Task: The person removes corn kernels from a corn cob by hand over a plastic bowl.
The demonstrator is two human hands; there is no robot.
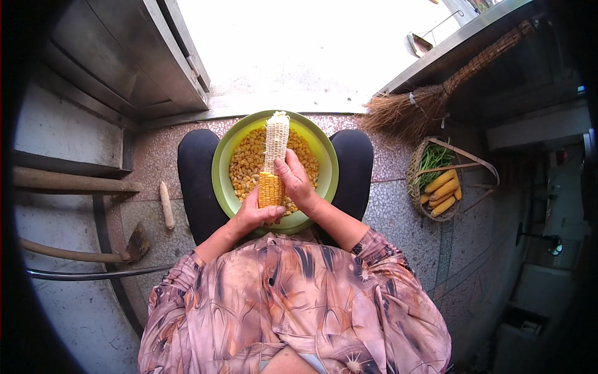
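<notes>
Between my hands an ear of corn (pixel 271 189) stands out lengthwise over a green plastic basin (pixel 331 175). Its far part is a bare white cob, while yellow kernels still cover the end closest to me. My left hand (pixel 254 212) grips that kernel-covered end from below and the left. Against the right side, where kernels meet bare cob, my right hand (pixel 295 180) holds on with its thumb on the cob. Loose corn kernels (pixel 245 154) fill the bottom of the basin, which sits between my knees.
On the floor at left lies a stripped corncob (pixel 166 205), near a wooden handle (pixel 79 180) and a hoe (pixel 137 243). A wicker basket (pixel 412 177) at right holds corn ears (pixel 441 189) and green vegetables (pixel 434 161). A straw broom (pixel 420 105) leans by the doorway; beyond is a dustpan (pixel 419 44).
</notes>
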